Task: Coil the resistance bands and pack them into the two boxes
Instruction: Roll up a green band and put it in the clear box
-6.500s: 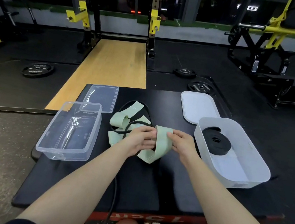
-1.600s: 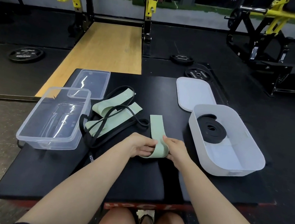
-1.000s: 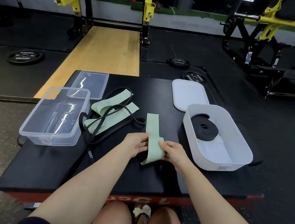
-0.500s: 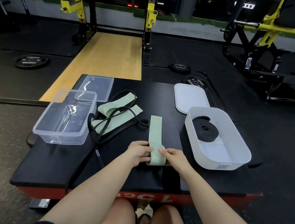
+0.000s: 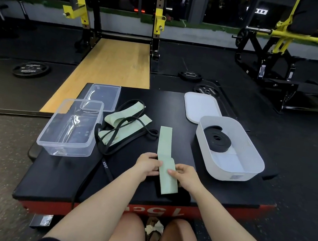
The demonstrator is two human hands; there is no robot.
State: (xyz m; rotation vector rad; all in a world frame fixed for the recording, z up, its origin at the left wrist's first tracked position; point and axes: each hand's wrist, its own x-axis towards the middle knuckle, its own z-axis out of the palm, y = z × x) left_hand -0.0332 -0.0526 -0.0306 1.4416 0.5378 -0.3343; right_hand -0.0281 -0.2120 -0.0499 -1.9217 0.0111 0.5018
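Both hands sit at the near middle of the black platform [image 5: 59,184] on a flat pale green band [image 5: 164,168]. Left hand [image 5: 147,164] holds the band's left edge, fingers curled, thumb on top pinching it. Right hand [image 5: 184,174] pinches the right edge, thumb tip on the green surface, other fingers curled underneath, mostly hidden. The band is folded over at the hands: one strip runs away from the person toward the platform's centre, the other lies flat toward the near edge. Left of it, a loose tangle of more green bands [image 5: 125,119] and a thin black band [image 5: 109,150], which trails over the platform's near edge. Clear box [image 5: 49,137] on the left, nothing in it, its clear lid [image 5: 104,96] behind, touching. White box [image 5: 255,158] on the right holds a coiled black band [image 5: 216,141]; white lid [image 5: 200,108] just behind it. Weight plates [image 5: 30,68] lie on the gym floor beyond.
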